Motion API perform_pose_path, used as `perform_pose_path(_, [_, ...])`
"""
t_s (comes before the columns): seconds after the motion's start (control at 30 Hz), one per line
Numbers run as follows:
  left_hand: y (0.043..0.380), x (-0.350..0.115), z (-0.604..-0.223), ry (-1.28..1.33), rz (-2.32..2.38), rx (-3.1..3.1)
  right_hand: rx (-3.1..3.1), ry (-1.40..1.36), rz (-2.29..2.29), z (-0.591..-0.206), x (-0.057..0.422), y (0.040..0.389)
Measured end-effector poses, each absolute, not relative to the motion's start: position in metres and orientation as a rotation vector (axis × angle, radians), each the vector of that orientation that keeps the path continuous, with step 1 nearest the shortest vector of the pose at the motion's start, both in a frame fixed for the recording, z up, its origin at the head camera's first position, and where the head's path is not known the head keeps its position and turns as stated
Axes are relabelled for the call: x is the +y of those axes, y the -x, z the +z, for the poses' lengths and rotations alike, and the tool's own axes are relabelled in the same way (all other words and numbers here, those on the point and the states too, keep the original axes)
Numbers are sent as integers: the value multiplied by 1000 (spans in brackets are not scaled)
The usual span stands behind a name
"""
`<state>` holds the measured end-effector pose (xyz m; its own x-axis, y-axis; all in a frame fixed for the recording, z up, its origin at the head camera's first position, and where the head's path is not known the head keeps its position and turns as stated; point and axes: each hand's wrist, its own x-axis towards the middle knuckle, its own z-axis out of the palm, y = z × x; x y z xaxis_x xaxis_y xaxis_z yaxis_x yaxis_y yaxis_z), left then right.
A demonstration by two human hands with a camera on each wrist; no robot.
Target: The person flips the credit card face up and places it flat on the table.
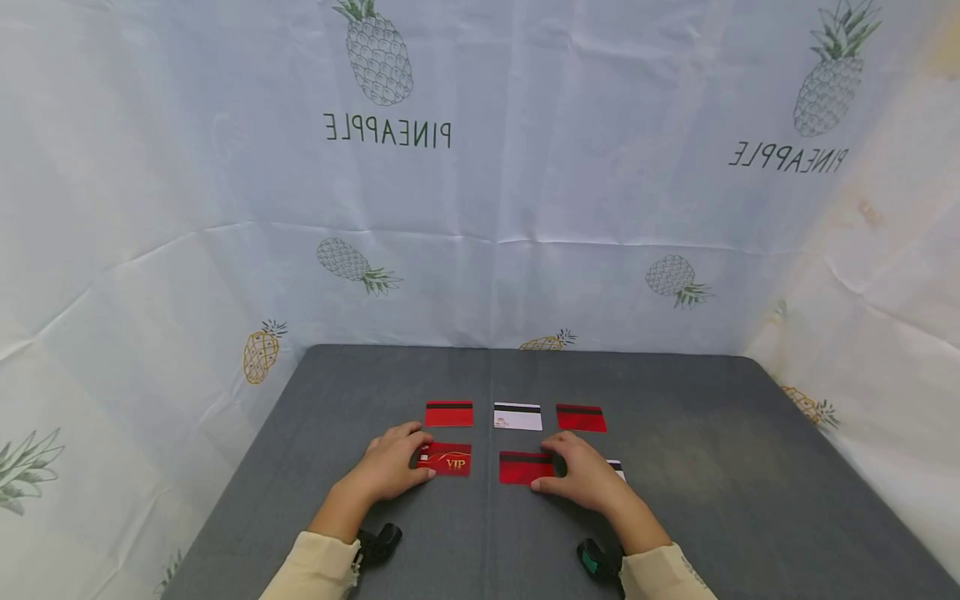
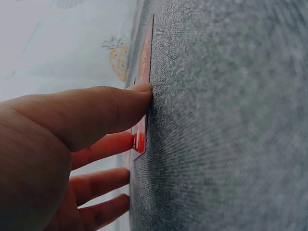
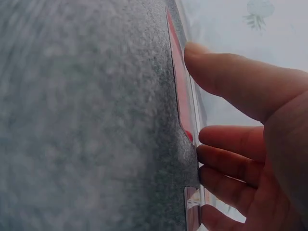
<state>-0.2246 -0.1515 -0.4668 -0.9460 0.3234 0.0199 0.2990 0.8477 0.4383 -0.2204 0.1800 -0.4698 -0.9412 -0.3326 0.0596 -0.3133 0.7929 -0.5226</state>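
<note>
A red card with gold VIP lettering (image 1: 453, 460) lies face up at the left of the near row. My left hand (image 1: 392, 462) pinches its left end, the thumb at the near edge and the index finger at the far edge. To its right is a red card with a black stripe (image 1: 516, 470). Over that card's right end spans my right hand (image 1: 583, 473), its thumb by the near edge and its fingers loosely bent beyond the far side. In the right wrist view, the thumb hovers close over the striped red card (image 3: 179, 82).
Behind lie a red striped card (image 1: 449, 415), a white striped card (image 1: 517, 422) and a darker red striped card (image 1: 581, 419). Another white card (image 1: 617, 468) is mostly hidden by my right hand. The grey table (image 1: 697, 533) meets a pineapple-print curtain (image 1: 480, 192).
</note>
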Motion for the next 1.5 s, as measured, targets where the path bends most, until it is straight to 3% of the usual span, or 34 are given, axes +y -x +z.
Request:
perform_pose_path(0.37, [224, -146, -464, -475, 675, 3011, 2914, 583, -881, -479, 182, 222])
perform_pose_path(0.8, [234, -77, -458, -867, 703, 2923, 2989, 565, -877, -483, 180, 222])
perform_pose_path(1.5, [234, -52, -472, -812, 621, 2907, 3041, 517, -873, -484, 180, 223])
